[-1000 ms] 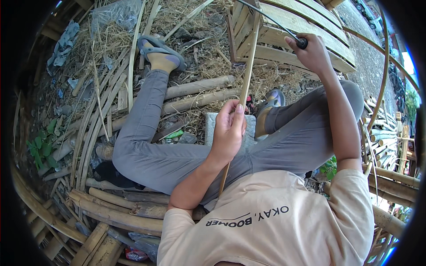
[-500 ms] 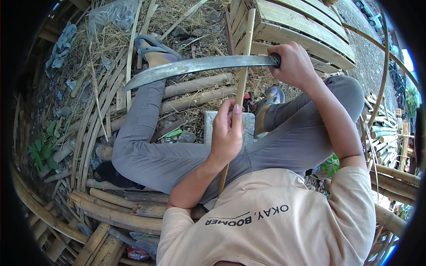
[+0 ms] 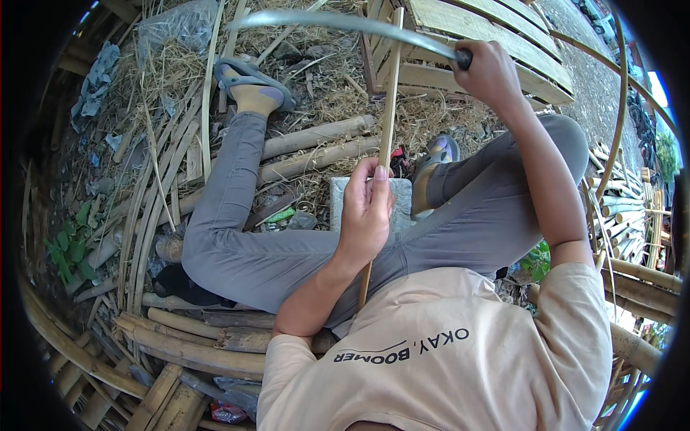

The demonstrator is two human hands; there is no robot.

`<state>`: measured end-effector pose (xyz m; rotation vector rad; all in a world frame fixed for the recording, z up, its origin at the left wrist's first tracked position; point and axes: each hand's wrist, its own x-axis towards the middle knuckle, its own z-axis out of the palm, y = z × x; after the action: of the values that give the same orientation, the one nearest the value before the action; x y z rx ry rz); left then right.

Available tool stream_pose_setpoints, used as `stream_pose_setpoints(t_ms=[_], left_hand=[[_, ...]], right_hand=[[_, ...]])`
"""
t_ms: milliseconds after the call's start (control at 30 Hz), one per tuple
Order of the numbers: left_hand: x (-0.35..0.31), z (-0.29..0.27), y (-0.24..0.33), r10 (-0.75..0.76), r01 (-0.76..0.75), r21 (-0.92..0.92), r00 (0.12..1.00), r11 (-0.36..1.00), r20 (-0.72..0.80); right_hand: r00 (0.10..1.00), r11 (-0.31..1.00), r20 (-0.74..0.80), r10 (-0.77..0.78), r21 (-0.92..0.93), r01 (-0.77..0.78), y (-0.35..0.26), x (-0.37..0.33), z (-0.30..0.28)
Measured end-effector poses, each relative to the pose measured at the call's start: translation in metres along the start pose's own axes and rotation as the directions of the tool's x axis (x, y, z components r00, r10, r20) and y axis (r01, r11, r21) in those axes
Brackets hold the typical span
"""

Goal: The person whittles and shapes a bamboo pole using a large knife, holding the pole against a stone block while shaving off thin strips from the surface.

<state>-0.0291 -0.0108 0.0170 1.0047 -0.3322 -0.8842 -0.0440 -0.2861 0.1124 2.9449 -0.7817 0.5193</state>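
My left hand [image 3: 366, 212] is closed around a long, narrow bamboo strip [image 3: 392, 108], thumb along its face. The strip runs from near my waist up and away between my legs. In my right hand [image 3: 491, 77] is the dark handle of a long curved machete [image 3: 345, 23]. Its blade, slightly blurred, points left and passes over or near the strip's far end; whether they touch I cannot tell. A grey stone block [image 3: 402, 194] sits between my legs, partly hidden by my left hand.
A slatted wooden crate [image 3: 496, 36] stands at the far right. Bamboo poles [image 3: 323, 136] lie across straw-littered ground beyond my left leg. Long split strips [image 3: 154, 194] lie at the left, near a leafy plant [image 3: 68, 248]. Stacked bamboo [image 3: 622, 215] is at the right.
My right hand has lifted the machete farther away and slightly right, toward the strip's far end. My left hand keeps its hold on the strip, which has shifted very slightly left.
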Motion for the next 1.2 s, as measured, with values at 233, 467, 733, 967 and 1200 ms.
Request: stream_pose_setpoints(t_ms=[233,467,733,967,1200], left_hand=[[0.005,-0.001,0.000,0.040,-0.040,0.057,0.999,0.998,-0.006],[0.008,-0.004,0.001,-0.021,0.023,0.046,0.999,0.999,-0.047],[0.007,-0.007,0.004,-0.173,0.212,-0.262,0.971,0.941,0.164],[0.007,-0.005,0.002,-0.180,0.230,-0.298,0.966,0.926,0.185],[0.002,-0.004,0.010,-0.180,0.250,-0.326,0.956,0.912,0.231]], right_hand=[[0.991,0.994,0.127,0.043,0.090,-0.054,-0.008,-0.009,-0.011],[0.959,0.966,0.169,-0.228,0.162,0.201,-0.035,-0.026,0.000],[0.973,0.986,0.164,-0.164,0.066,0.155,-0.034,-0.025,0.003],[0.984,0.988,0.095,-0.154,0.036,0.151,-0.021,-0.020,0.008],[0.998,1.000,-0.051,-0.024,-0.015,0.024,0.008,0.003,0.005]])
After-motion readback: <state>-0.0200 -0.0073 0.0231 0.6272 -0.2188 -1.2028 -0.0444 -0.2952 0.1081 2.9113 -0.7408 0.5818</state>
